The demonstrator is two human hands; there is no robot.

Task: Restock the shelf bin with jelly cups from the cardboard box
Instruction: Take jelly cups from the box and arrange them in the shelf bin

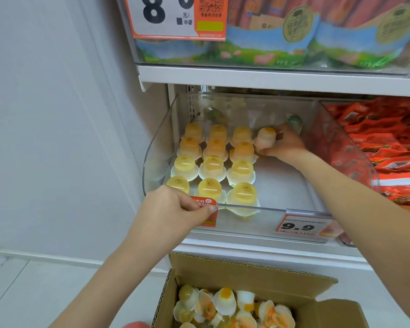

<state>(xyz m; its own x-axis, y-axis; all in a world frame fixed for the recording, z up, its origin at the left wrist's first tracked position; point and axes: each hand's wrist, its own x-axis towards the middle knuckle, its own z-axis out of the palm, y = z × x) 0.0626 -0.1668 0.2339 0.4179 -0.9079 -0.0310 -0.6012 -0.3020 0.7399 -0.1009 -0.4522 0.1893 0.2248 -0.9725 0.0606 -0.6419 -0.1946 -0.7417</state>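
The right hand [282, 144] reaches deep into the clear shelf bin [156, 147], its grip curled round an orange jelly cup [266, 138] held just beside the back row of upturned jelly cups [213, 166]. The left hand [175, 209] pinches the bin's front rim at an orange label [205, 204]. Below, the open cardboard box [246, 275] holds more loose cups.

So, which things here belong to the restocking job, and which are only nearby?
Job:
right hand placing a jelly cup
left hand gripping the shelf bin
cardboard box

Nearby:
red snack packets
sausage packs
price tag
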